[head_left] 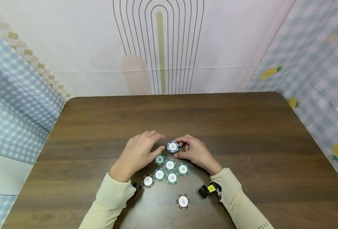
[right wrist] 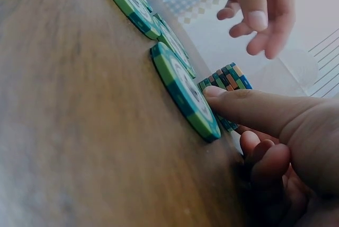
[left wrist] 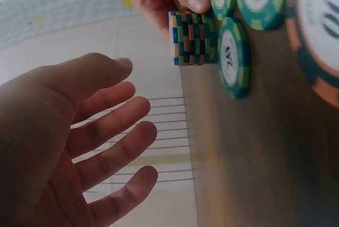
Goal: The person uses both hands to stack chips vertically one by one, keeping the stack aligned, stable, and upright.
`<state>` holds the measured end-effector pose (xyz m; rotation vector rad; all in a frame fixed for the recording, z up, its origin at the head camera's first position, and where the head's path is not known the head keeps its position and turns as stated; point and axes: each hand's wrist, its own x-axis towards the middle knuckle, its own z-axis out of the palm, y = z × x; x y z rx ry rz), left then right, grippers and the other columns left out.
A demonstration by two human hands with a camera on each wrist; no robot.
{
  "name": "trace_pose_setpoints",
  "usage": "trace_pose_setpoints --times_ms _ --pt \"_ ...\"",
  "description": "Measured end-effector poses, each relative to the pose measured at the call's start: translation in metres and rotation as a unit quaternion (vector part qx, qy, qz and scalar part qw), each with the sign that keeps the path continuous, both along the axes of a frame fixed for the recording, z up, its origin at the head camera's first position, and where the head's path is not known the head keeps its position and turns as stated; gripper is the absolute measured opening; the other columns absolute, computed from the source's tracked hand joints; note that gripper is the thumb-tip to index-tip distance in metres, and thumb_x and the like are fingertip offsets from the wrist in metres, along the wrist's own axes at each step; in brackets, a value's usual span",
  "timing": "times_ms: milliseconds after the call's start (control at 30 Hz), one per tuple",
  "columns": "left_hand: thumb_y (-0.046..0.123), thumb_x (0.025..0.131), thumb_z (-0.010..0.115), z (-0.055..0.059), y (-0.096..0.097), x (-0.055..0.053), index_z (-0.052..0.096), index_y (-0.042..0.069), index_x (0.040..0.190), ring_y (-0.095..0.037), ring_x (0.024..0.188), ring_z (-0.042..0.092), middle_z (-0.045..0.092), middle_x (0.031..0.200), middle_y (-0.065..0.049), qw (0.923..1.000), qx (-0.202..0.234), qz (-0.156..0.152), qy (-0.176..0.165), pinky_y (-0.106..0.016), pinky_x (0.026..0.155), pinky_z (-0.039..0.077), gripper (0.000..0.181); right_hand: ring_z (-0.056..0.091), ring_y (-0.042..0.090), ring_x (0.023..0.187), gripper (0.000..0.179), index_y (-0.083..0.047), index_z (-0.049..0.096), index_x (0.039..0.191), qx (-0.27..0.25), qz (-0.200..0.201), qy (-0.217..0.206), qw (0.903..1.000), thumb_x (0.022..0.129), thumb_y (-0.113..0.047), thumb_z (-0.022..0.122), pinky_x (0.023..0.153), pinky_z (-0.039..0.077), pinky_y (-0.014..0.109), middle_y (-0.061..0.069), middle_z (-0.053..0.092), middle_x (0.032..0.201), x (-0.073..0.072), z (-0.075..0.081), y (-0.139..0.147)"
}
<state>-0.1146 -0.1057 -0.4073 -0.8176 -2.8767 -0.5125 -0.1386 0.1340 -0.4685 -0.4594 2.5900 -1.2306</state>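
A stack of poker chips point(head_left: 172, 147) stands on the table with a blue chip marked 10 on top; its side shows green, orange and dark layers in the left wrist view. My right hand point(head_left: 196, 153) holds it from the right, thumb and index finger against its sides. Just left of the stack, my left hand point(head_left: 138, 153) hovers with fingers apart, gripping nothing. Several green chips point(head_left: 170, 165) lie flat in front of the stack. A dark chip point(head_left: 148, 181) adjoins them on the left, beside my left wrist.
Nearer me, a chip marked 100 point(head_left: 183, 201) lies apart on the brown wooden table point(head_left: 243, 127). A patterned white cloth point(head_left: 86, 44) hangs behind the table's far edge. Checked cloths point(head_left: 314, 57) hang at both sides.
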Motion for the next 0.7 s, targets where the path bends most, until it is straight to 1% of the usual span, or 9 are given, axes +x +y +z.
trace_pose_setpoints --times_ms 167,267,467,700 --pt "0.031 0.098 0.076 -0.003 -0.004 0.005 0.075 0.014 0.124 -0.026 0.110 0.071 0.073 0.123 -0.003 0.9997 -0.013 0.003 -0.020 -0.048 0.087 0.059 0.031 0.053 0.012 0.070 0.045 -0.016 0.076 0.124 -0.004 -0.001 -0.003 1.0000 0.082 -0.020 0.092 0.064 0.043 0.027 -0.004 0.062 0.100 0.001 0.001 0.001" --pt "0.032 0.098 0.077 -0.007 -0.007 0.008 0.075 0.014 0.124 -0.026 0.109 0.071 0.073 0.122 -0.003 0.9991 -0.027 -0.003 -0.033 -0.048 0.086 0.059 0.032 0.053 0.011 0.070 0.045 -0.015 0.076 0.124 -0.006 -0.001 -0.006 1.0000 0.082 -0.020 0.091 0.064 0.043 0.027 -0.005 0.062 0.100 0.003 0.000 0.000" --pt "0.031 0.094 0.080 -0.013 -0.015 0.012 0.076 0.016 0.123 -0.026 0.108 0.070 0.072 0.121 -0.003 0.9982 -0.040 -0.022 -0.038 -0.047 0.085 0.059 0.033 0.053 0.011 0.069 0.044 -0.015 0.076 0.122 -0.011 -0.007 -0.005 0.9999 0.081 -0.019 0.092 0.062 0.042 0.026 -0.005 0.062 0.099 0.005 -0.001 0.001" --pt "0.031 0.091 0.084 -0.023 -0.023 0.016 0.074 0.015 0.127 -0.026 0.112 0.067 0.070 0.124 -0.004 0.9962 -0.041 -0.041 -0.065 -0.049 0.090 0.057 0.041 0.053 0.011 0.070 0.044 -0.015 0.077 0.122 -0.011 -0.008 -0.003 0.9999 0.081 -0.019 0.092 0.063 0.042 0.026 -0.005 0.062 0.099 0.002 0.001 0.000"
